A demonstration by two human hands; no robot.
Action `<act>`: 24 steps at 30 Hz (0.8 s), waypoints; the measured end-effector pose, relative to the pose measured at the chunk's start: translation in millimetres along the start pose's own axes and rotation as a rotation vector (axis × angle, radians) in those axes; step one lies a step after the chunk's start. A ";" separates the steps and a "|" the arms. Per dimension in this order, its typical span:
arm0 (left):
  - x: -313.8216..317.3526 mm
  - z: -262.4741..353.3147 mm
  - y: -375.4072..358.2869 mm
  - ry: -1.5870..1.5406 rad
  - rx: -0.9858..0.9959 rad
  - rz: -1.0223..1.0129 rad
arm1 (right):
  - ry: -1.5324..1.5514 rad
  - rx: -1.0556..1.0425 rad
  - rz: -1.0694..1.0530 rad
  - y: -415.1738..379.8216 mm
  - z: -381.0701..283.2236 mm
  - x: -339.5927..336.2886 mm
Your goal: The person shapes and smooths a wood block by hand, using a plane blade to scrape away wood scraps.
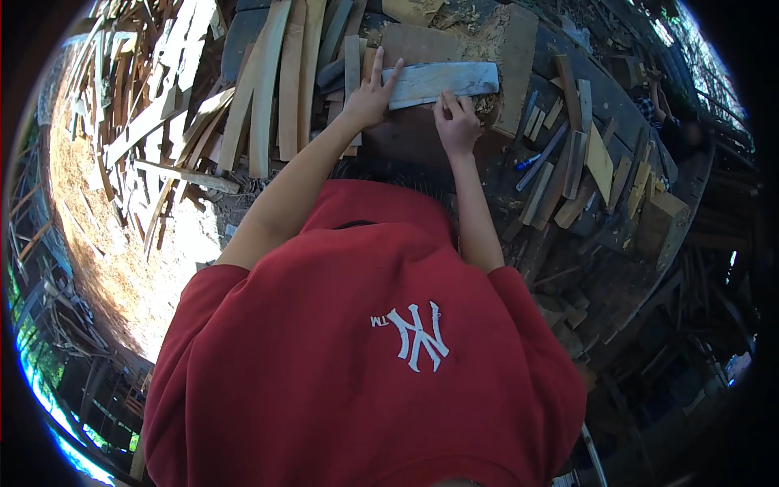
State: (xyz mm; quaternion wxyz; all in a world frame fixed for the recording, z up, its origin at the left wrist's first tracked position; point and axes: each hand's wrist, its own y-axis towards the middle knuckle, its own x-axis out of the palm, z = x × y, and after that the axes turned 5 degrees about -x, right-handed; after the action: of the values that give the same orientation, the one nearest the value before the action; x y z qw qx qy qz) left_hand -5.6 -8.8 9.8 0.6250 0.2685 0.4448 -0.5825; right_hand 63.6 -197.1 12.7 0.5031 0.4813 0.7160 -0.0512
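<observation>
A long, pale bluish-white flat strip [446, 81] with faint marks lies across a brown board [418, 42] on the workbench. At the strip's left end is my left hand [372, 99], its index and middle fingers stretched apart, with fingertips at or over the end. My right hand [458, 126] is closed in a pinch at the strip's lower edge, right of its middle. Whatever the pinch holds, if anything, is too small to make out. Wood shavings [485, 104] show near the strip's right end.
Long wooden slats [276, 89] lie left of my left hand. To the right are a blue marker [527, 161], short wood offcuts [599, 162] and a wood block [661, 219]. Scrap wood [154, 122] piles up at far left. Another person's arm [659, 96] shows at upper right.
</observation>
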 end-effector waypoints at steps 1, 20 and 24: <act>0.2 -0.9 -2.5 -0.013 0.011 0.014 | -0.055 0.032 0.006 2.5 6.0 -4.9; 16.8 -0.9 -1.8 -0.014 -0.016 0.077 | 0.101 -0.181 -0.114 10.3 -25.2 19.0; 2.8 2.4 -1.9 0.004 -0.023 0.005 | -0.045 -0.071 -0.039 32.1 25.3 -4.9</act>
State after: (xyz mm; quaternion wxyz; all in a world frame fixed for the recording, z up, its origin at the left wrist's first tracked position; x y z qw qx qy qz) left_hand -7.1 -12.6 8.8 0.6288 0.2638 0.4518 -0.5753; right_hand 104.4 -197.3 17.2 0.5348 0.4477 0.7151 -0.0462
